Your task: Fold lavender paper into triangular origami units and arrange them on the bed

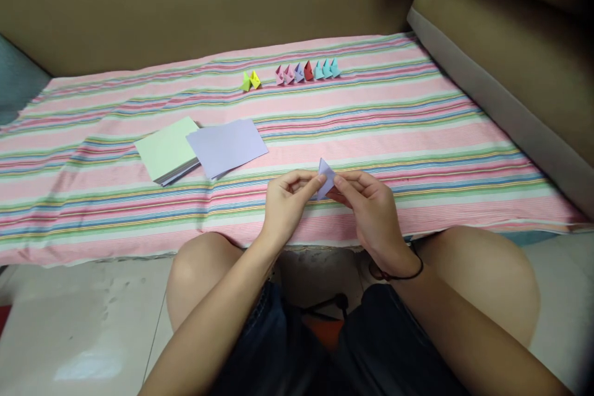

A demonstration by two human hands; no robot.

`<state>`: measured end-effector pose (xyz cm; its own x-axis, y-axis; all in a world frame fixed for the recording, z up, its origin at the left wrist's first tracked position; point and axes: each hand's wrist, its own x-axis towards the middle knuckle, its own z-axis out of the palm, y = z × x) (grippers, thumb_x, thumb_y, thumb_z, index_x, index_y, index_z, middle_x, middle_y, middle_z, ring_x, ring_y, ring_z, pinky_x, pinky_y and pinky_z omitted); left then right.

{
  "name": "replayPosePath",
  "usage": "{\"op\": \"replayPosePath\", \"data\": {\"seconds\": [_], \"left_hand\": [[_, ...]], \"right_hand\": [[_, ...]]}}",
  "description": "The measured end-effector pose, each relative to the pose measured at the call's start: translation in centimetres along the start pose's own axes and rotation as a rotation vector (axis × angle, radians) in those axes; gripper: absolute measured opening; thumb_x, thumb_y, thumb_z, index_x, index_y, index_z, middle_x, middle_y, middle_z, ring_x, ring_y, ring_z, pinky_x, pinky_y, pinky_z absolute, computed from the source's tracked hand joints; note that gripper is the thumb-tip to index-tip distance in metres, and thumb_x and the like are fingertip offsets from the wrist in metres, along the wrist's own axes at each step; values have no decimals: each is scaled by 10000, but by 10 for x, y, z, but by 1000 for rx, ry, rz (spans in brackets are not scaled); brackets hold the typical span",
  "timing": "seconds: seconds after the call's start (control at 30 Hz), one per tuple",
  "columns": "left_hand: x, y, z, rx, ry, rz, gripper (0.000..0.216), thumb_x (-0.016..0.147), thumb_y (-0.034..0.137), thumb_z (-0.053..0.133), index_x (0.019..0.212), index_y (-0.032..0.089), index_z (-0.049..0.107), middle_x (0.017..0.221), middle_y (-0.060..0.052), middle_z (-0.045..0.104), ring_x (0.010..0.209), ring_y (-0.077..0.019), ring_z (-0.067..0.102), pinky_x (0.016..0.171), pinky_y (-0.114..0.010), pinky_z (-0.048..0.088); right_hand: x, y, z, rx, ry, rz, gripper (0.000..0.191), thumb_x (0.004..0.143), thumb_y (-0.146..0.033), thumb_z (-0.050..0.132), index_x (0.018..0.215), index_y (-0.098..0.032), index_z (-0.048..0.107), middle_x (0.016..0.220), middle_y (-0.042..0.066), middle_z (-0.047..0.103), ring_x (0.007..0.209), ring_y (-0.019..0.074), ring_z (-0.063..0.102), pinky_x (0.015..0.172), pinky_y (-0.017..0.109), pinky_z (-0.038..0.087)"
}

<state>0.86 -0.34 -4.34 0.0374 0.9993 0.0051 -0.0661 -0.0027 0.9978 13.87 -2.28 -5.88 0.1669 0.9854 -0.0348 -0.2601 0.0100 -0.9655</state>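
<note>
My left hand (288,201) and my right hand (369,210) meet above the near edge of a striped cloth (417,136). Both pinch a small folded piece of purple paper (325,176) between thumb and fingers, its point sticking up. A black band circles my right wrist. To the left on the cloth lies a loose purple sheet (227,145), overlapping a stack of paper with a pale green sheet (166,147) on top.
At the back of the cloth stands a row of small folded paper pieces: two yellow-green ones (250,80), then several pink, purple, red and blue ones (307,70). A brown cushion (510,55) borders the right side. My bare knees are below, on a pale floor.
</note>
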Motion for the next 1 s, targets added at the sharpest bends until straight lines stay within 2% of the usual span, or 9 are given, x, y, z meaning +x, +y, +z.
{"op": "replayPosePath", "data": {"seconds": [0.17, 0.3, 0.4, 0.5, 0.67, 0.8, 0.9, 1.0], "left_hand": [[1, 1, -1, 6, -12, -42, 154, 672, 301, 770, 742, 172, 725, 711, -19, 711, 640, -135, 630, 631, -256, 497], [1, -1, -3, -19, -25, -23, 119, 696, 281, 752, 722, 170, 721, 729, -20, 712, 673, -134, 632, 667, -257, 498], [2, 0, -3, -46, -67, 14, 121, 692, 278, 756, 725, 172, 708, 717, -13, 694, 675, -132, 630, 671, -261, 502], [2, 4, -3, -68, -105, 107, 120, 678, 259, 769, 728, 180, 694, 735, -8, 667, 697, -140, 636, 679, -272, 513], [-1, 9, -4, -11, -84, 305, 72, 687, 177, 762, 738, 211, 724, 786, -21, 662, 767, -144, 623, 698, -262, 511], [-1, 7, -6, -27, -83, 344, 81, 689, 139, 757, 713, 213, 733, 746, -18, 659, 742, -134, 617, 671, -250, 507], [-1, 5, -5, -76, -78, 326, 87, 660, 141, 781, 665, 202, 720, 705, -11, 648, 703, -127, 618, 625, -235, 503], [0, 6, -4, -116, -89, 250, 84, 655, 172, 789, 655, 188, 706, 688, -10, 649, 666, -128, 626, 611, -242, 510]], "right_hand": [[0, 4, -2, -26, -35, -7, 162, 782, -354, 686, 835, -202, 668, 757, 6, 721, 735, 154, 691, 766, 344, 585], [-1, 3, -1, -39, -44, -38, 148, 791, -342, 681, 839, -203, 668, 755, 8, 717, 717, 156, 686, 748, 341, 585], [-4, -4, 0, -161, -8, -158, 107, 819, -310, 655, 860, -212, 669, 797, 16, 717, 744, 166, 684, 740, 335, 576], [-11, -13, 1, -364, 61, -364, 55, 844, -249, 627, 875, -242, 671, 854, 14, 714, 804, 175, 675, 754, 323, 555], [-20, -20, -3, -596, 75, -607, 135, 859, -177, 604, 916, -278, 672, 869, -2, 726, 811, 177, 676, 748, 320, 538], [-19, -19, -4, -671, 72, -741, 157, 858, -157, 598, 933, -270, 677, 878, -5, 736, 809, 177, 689, 743, 316, 548], [-18, -18, -4, -677, 96, -795, 139, 850, -155, 606, 913, -250, 685, 846, -12, 737, 766, 161, 692, 706, 291, 555], [-17, -18, -2, -636, 101, -721, 110, 841, -165, 619, 894, -236, 684, 816, -12, 731, 727, 146, 684, 683, 274, 557]]}}
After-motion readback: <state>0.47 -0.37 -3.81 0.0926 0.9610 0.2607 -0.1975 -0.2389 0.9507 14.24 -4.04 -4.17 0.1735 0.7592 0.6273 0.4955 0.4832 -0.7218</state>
